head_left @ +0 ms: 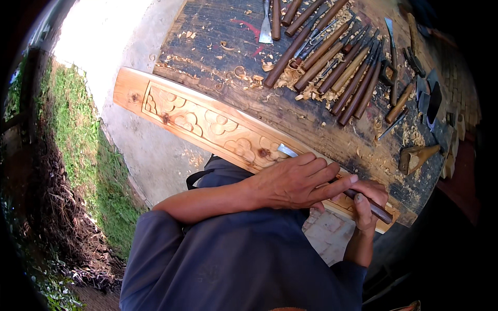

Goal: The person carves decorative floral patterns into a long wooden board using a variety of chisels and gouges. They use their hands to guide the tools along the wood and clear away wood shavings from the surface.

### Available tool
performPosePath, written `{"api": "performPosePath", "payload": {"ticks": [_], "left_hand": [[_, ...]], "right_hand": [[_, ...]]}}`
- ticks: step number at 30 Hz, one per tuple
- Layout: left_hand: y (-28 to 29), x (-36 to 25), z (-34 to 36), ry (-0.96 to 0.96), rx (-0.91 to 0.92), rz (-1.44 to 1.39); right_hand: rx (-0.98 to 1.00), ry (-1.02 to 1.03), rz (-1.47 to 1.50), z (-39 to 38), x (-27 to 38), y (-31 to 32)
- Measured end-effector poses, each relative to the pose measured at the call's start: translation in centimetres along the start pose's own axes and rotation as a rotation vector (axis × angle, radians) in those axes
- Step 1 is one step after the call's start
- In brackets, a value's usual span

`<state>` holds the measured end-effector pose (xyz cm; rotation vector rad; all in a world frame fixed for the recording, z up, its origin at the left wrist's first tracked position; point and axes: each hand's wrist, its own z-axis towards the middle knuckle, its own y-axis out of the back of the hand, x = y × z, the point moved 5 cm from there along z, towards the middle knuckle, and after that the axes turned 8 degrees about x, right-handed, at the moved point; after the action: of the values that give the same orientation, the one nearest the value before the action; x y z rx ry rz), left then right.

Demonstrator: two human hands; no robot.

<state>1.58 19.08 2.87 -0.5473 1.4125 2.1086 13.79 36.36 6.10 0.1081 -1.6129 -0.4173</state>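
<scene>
A long pale wooden board (210,120) lies along the near edge of the workbench, with cloud-like curls carved inside a cut border. Dark knots show in its face. Across the board I hold a carving chisel (384,213) with a dark wooden handle; its bright blade points left, over the carved part beside a knot. My left hand (298,179) is closed over the front of the chisel, its index finger stretched along toward the handle. Behind it, my right hand (372,199) wraps the handle, the thumb pressed against it. The blade's very edge is too small to judge for contact.
Several chisels with brown handles (316,65) lie side by side on the dark, worn workbench (202,31), among curled shavings (291,78). A wooden mallet-like block (417,157) and more tools sit at the right. Paving and grass (78,135) are on the left.
</scene>
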Motion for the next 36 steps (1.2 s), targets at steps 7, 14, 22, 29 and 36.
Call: {"api": "performPosePath", "payload": {"ticks": [7,14,22,29,36], "left_hand": [[-1.0,-1.0,1.2,0.015,-0.032,-0.048],[-1.7,-1.2,2.2,-0.003,-0.012,-0.073],[-1.7,-0.8,2.0,0.019,-0.073,-0.046],[-1.5,-0.3,1.7,0.030,-0.044,-0.082],[-1.5,0.0,1.9,0.048,-0.037,-0.079]], "right_hand": [[-0.004,0.040,-0.030,-1.0,-0.6,1.6],[0.012,0.065,-0.015,-1.8,-0.4,2.1],[0.097,0.094,0.100,-0.2,-0.2,1.5],[0.090,0.055,0.114,0.5,-0.5,1.3],[0.088,0.067,0.130,0.6,-1.4,1.2]]}}
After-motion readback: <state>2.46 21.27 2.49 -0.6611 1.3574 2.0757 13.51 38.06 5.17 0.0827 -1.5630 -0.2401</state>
